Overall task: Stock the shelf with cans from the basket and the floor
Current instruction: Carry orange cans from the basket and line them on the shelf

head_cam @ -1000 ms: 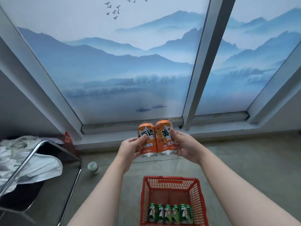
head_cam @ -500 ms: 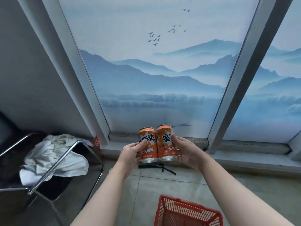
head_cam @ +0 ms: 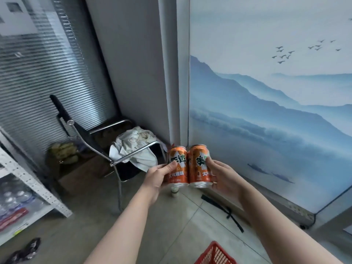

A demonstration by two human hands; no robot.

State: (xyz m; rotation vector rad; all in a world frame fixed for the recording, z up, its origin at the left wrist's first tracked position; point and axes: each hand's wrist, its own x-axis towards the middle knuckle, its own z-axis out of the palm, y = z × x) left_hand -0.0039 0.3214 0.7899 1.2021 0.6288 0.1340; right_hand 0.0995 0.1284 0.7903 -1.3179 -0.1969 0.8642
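Two orange cans stand upright side by side in front of me, pressed together. My left hand (head_cam: 159, 177) grips the left orange can (head_cam: 178, 164) with the thumb across its label. My right hand (head_cam: 222, 177) grips the right orange can (head_cam: 199, 165) the same way. A corner of the red basket (head_cam: 215, 253) shows at the bottom edge, below my right forearm; its contents are out of view. The white metal shelf (head_cam: 38, 189) stands at the far left, with blurred packaged goods on its lower level.
A black chair with chrome arms (head_cam: 106, 147) holds a crumpled white cloth (head_cam: 137, 147), just left of the cans. A small cup (head_cam: 174, 191) sits on the floor beneath the cans. A black strap (head_cam: 224, 210) lies by the mural wall (head_cam: 266, 115).
My view has swung left and up: the basket has slid almost out of frame, and the chair and shelf have come into view. Both hands still hold the two cans together.
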